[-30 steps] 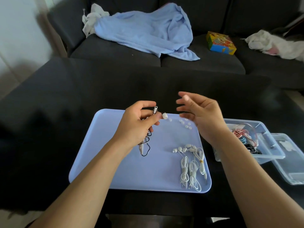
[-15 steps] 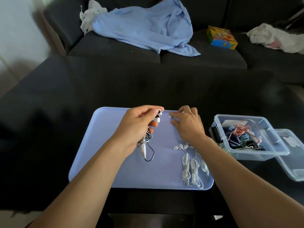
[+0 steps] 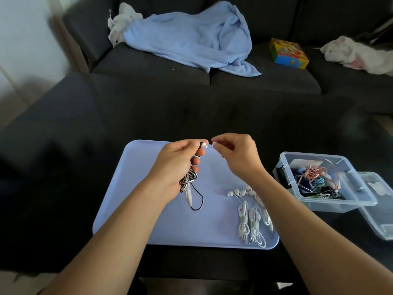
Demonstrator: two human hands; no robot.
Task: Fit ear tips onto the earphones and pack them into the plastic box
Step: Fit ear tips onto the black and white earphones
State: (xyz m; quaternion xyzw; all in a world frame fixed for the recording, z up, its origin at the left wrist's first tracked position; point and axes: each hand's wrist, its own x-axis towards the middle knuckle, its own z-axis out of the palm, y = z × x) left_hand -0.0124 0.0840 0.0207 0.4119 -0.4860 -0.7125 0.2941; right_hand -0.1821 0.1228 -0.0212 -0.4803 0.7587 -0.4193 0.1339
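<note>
Beyond the fingers runs a dark sofa (image 3: 263, 81) with a light blue blanket (image 3: 191, 39) heaped on its seat, a colourful box (image 3: 288, 53) and white cloth (image 3: 357, 54) further along to the right. Nearer lies the black surface (image 3: 85, 145), carrying a pale blue tray (image 3: 138, 199) directly under both hands.

To the right of the right-hand fingers, off the tray, stands the clear plastic box (image 3: 361, 202), holding tangled pink, blue and black cords, with its lid (image 3: 380, 209) lying just beside it.

The left hand (image 3: 178, 165) grips a coiled black-and-white earphone set (image 3: 188, 179); thumb and forefinger are clenched on one earbud (image 3: 203, 145), its white tip pointing toward the right hand, while a black loop and the plug dangle below the palm.

The right hand (image 3: 238, 156) has its fingers curled, pinching a small white ear tip (image 3: 214, 144) just beside that earbud, apart from it.

Below the right-hand fingers, three bundled white earphones (image 3: 251, 218) lie side by side on the tray.
</note>
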